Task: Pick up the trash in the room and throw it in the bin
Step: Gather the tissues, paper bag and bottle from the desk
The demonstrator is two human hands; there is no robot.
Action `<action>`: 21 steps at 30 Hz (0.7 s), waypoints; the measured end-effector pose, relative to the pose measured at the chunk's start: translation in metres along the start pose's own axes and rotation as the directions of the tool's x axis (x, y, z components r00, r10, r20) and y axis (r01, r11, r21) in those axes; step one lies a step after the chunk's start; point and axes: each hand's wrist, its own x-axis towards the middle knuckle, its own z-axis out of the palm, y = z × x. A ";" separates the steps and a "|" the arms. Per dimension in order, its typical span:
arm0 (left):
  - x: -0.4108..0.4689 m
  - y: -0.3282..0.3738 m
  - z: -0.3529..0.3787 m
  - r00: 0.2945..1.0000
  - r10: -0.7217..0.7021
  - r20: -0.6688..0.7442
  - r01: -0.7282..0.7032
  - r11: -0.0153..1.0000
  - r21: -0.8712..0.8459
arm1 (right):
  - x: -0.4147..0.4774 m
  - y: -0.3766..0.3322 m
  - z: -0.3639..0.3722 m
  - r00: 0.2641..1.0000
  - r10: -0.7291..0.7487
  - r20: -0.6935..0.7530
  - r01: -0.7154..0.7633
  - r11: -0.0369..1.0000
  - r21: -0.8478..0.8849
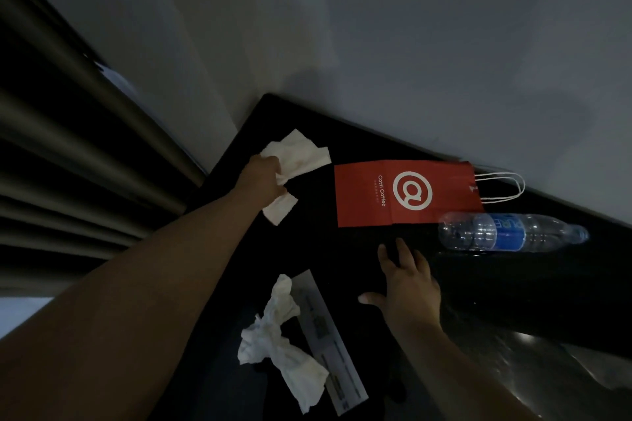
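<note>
A black table stands against a grey wall. My left hand grips a white crumpled tissue near the table's far left corner. My right hand hovers over the table with fingers spread, holding nothing, just short of a clear plastic bottle with a blue label lying on its side. A red paper coffee bag with white string handles lies flat between the tissue and the bottle. A second crumpled white tissue lies near me, partly on a long paper receipt.
Dark curtains hang at the left beside the table. The grey wall runs behind the table. A glossy dark floor shows at the lower right. No bin is in view.
</note>
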 end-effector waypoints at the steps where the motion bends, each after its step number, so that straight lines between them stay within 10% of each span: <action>1: -0.005 -0.001 0.002 1.000 -0.001 -0.011 0.000 0.999 -0.036 | -0.001 0.000 0.000 1.000 -0.002 -0.007 0.002 1.000 -0.007; 21: -0.229 0.012 0.042 0.999 0.007 0.036 0.002 0.972 -0.234 | -0.010 0.014 -0.005 0.996 -0.073 0.057 0.073 0.997 0.014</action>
